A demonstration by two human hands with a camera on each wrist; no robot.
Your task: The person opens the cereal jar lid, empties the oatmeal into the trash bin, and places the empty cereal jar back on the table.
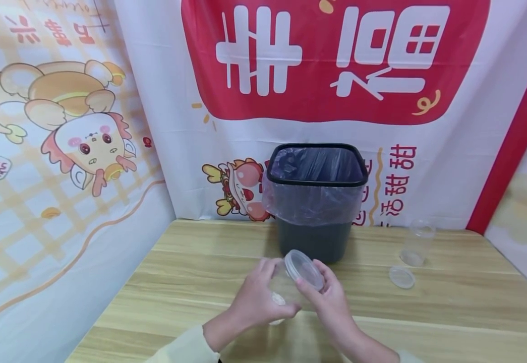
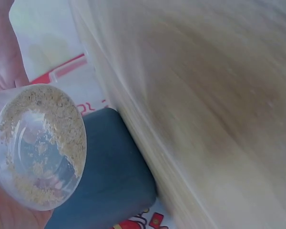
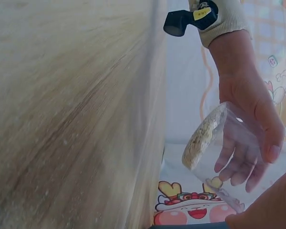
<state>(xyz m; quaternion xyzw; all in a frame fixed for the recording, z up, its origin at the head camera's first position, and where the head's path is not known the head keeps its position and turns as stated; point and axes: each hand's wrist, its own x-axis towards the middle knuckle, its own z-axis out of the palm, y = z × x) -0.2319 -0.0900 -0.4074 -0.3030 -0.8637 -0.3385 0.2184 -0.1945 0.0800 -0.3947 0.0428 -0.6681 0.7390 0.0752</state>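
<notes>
A clear plastic jar [image 1: 296, 296] is held tilted just above the table, its lidded end toward the bin. My left hand [image 1: 256, 297] grips its side, with fingers and thumb curled round it in the right wrist view. Beige crumbly flakes [image 2: 66, 129] lie along the jar's bottom and lower wall. At the jar's mouth is a translucent round lid [image 1: 307, 272], and my right hand [image 1: 336, 305] holds it by the rim between thumb and fingers. Whether the lid sits fully on the jar, I cannot tell.
Behind the hands stands a dark grey bin [image 1: 313, 239] with a clear liner over its rim. Farther right on the wooden table [image 1: 190, 282] are another clear jar [image 1: 415, 247], upright, and a loose lid [image 1: 401, 277]. Printed cloths [image 1: 154, 101] hang behind and at the sides.
</notes>
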